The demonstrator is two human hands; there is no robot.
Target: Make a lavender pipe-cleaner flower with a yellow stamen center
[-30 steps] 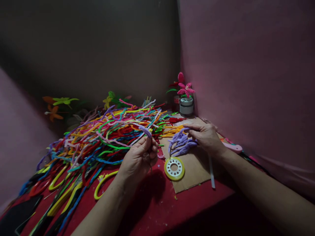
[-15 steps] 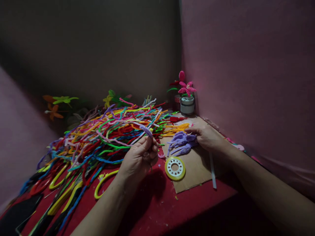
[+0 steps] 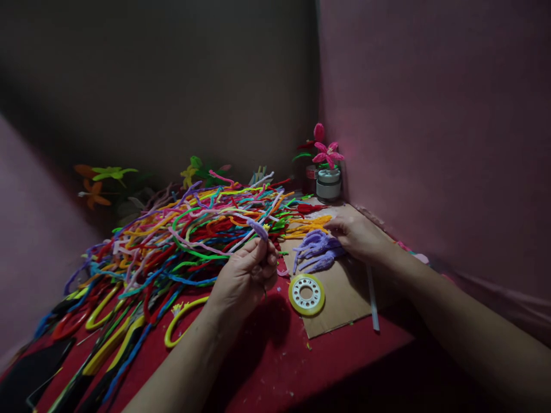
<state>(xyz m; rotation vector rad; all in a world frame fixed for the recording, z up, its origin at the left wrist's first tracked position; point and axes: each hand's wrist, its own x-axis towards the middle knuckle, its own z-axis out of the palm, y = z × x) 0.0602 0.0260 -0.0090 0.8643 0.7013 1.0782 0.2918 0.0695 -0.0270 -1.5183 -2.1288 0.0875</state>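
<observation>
My left hand (image 3: pixel 252 267) is closed, pinching a purple fuzzy pipe-cleaner petal (image 3: pixel 257 229) with a small yellow stamen bunch (image 3: pixel 266 228) beside it. Its stem end is hidden by the fingers. My right hand (image 3: pixel 355 232) is over the cardboard, its fingers drawn together at the upper right edge of a pile of purple pipe-cleaner petals (image 3: pixel 318 252). Whether a petal is between those fingertips cannot be made out. Orange pipe-cleaner petals (image 3: pixel 307 226) lie just behind the purple ones. A roll of clear yellowish tape (image 3: pixel 306 295) lies flat in front of them.
A big heap of multicoloured pipe cleaners (image 3: pixel 193 229) covers the left and middle of the red table (image 3: pixel 267 367). Yellow-handled tools (image 3: pixel 107 350) lie at front left. A pink flower in a grey pot (image 3: pixel 328 184) stands at the back corner. A translucent stick (image 3: pixel 372 301) crosses the cardboard (image 3: pixel 331 318).
My right hand has shifted slightly, its fingertips lifting a little from the purple petals. My left hand keeps hold of its petal, almost still.
</observation>
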